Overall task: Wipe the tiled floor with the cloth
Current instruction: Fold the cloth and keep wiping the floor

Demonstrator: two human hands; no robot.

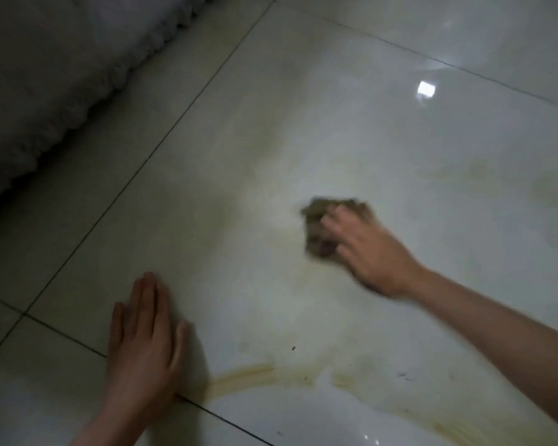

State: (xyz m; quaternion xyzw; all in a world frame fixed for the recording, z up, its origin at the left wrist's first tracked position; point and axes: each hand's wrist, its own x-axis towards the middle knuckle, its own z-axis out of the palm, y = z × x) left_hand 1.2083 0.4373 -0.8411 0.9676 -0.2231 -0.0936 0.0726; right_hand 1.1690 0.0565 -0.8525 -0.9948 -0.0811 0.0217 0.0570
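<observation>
A crumpled brown cloth [319,223] lies bunched on the glossy white tiled floor [368,140], right of the middle of the view. My right hand [371,252] presses down on the cloth with fingers spread over it, and both are blurred. My left hand [149,342] rests flat on the floor at the lower left, fingers together, holding nothing. Yellowish-brown smears [248,376] streak the tile between my arms and curve toward the lower right corner. A fainter yellow haze covers the tile around the cloth.
A grey textured mat or bedding edge [62,91] fills the upper left, its bumpy border running diagonally along the floor. Dark grout lines [187,114] cross the floor. A bright light reflection [426,89] shows at the upper right.
</observation>
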